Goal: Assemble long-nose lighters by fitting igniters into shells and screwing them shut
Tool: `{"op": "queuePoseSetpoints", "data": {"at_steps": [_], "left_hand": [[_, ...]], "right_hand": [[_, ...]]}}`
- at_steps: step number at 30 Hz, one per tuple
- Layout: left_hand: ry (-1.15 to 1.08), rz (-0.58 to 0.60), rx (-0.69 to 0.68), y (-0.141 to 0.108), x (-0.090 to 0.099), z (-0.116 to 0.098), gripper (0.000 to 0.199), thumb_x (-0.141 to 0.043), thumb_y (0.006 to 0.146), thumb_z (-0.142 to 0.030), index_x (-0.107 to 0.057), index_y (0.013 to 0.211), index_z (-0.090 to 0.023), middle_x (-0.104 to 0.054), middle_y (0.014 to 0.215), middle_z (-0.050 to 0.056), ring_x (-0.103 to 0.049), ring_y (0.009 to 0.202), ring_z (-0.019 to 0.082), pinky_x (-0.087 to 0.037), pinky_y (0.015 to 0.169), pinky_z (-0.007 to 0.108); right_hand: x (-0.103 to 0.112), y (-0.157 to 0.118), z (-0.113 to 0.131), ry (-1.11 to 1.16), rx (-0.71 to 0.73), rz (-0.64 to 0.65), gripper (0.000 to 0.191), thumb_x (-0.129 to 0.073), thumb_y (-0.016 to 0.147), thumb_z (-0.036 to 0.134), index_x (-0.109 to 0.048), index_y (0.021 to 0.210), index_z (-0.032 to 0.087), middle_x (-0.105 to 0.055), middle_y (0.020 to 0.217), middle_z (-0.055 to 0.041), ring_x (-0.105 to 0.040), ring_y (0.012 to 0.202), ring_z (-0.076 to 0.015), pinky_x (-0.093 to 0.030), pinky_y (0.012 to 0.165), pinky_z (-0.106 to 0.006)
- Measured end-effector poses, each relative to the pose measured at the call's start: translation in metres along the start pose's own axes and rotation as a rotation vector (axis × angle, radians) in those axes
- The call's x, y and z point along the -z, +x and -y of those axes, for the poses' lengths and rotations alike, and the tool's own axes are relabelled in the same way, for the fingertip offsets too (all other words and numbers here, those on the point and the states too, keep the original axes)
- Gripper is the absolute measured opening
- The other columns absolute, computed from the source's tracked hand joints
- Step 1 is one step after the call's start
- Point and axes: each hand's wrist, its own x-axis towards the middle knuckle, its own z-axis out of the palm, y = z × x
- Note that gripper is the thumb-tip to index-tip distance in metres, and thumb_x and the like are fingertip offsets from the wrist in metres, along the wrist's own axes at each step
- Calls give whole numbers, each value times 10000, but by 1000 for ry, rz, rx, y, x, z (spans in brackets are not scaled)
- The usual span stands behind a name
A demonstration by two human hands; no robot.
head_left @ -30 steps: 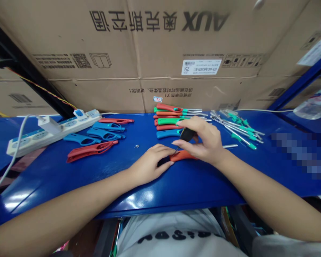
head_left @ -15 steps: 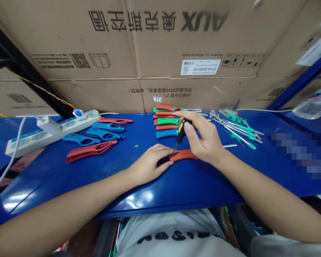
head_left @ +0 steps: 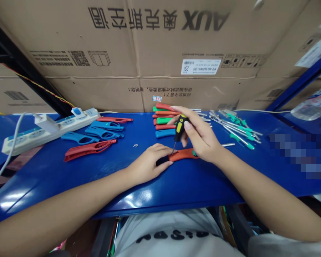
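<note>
An orange long-necked lighter lies on the blue tabletop, its metal tube pointing right. At its left end, my left hand pinches the handle between thumb and fingers. My right hand grips a black and yellow screwdriver, held nearly upright. The screwdriver's tip meets the lighter's handle close to my left fingertips; whether it sits in a screw, I cannot tell. Part of the lighter is hidden behind my right hand. Several tiny screws rest on the table to the left of my left hand.
Several coloured lighters lie stacked behind my hands. Loose metal tubes with green parts are piled to the right. Red and blue handle shells lie left, beside a white power strip. A large cardboard box stands behind.
The screwdriver's handle has turned in my right hand, showing more yellow, and my right fingers have shifted on it. My left hand stays on the lighter.
</note>
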Motion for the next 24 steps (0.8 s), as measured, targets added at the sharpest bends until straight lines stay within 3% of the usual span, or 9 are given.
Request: {"op": "queuePoseSetpoints", "data": {"at_steps": [3, 7, 10, 13, 15, 19, 21, 24], "left_hand": [[3, 8, -3, 0, 0, 1, 317, -614, 967, -246, -638, 1279, -199, -703, 1228, 101, -634, 1143, 241, -496, 1036, 451], [10, 11, -8, 0, 0, 2, 309, -615, 965, -236, -641, 1270, -193, -697, 1250, 97, -619, 1174, 240, -487, 1052, 441], [5, -2, -12, 0, 0, 1, 305, -610, 971, -248, -641, 1268, -189, -702, 1240, 98, -630, 1151, 234, -498, 1038, 435], [3, -4, -9, 0, 0, 0, 314, -617, 965, -255, -643, 1271, -192, -710, 1218, 103, -641, 1130, 239, -509, 1024, 440], [8, 0, -1, 0, 0, 0, 315, -616, 963, -255, -645, 1270, -192, -709, 1217, 110, -641, 1138, 247, -506, 1029, 451], [6, 0, -5, 0, -1, 1, 305, -608, 970, -255, -646, 1267, -196, -698, 1248, 109, -627, 1174, 249, -495, 1050, 460], [6, 0, -3, 0, -1, 1, 307, -608, 972, -257, -642, 1270, -189, -694, 1252, 110, -622, 1175, 246, -497, 1050, 454], [11, 10, 5, 0, -1, 0, 313, -608, 971, -249, -636, 1273, -173, -696, 1238, 113, -626, 1157, 242, -501, 1043, 445]], "right_hand": [[1, 1, 1, 24, -12, 32, 395, -447, 1040, 339, -498, 1429, 293, -708, 1215, -57, -689, 654, -133, -608, 614, -301], [5, 1, 2, -263, 204, -158, 306, -695, 912, 324, -662, 1212, 273, -748, 1152, -43, -738, 870, -201, -614, 821, -339], [5, 0, 3, -229, 211, -162, 339, -520, 1005, 259, -612, 1331, 265, -732, 1196, -58, -736, 967, -213, -602, 886, -358], [3, 0, 2, -16, 32, -11, 439, -367, 1057, 264, -457, 1486, 284, -691, 1268, -68, -734, 755, -156, -622, 689, -319], [2, 1, -1, 14, 8, 7, 398, -442, 1040, 306, -504, 1433, 281, -691, 1263, -69, -719, 703, -144, -609, 616, -296], [5, 0, -4, -244, 190, -139, 289, -697, 904, 373, -660, 1166, 255, -752, 1092, -61, -735, 839, -207, -619, 752, -340], [6, -1, -4, -262, 220, -122, 302, -612, 959, 357, -634, 1244, 259, -754, 1087, -69, -736, 888, -216, -614, 816, -363], [4, -2, -1, -83, 90, -1, 434, -382, 1049, 309, -459, 1474, 269, -710, 1228, -83, -733, 827, -180, -625, 759, -352]]}}
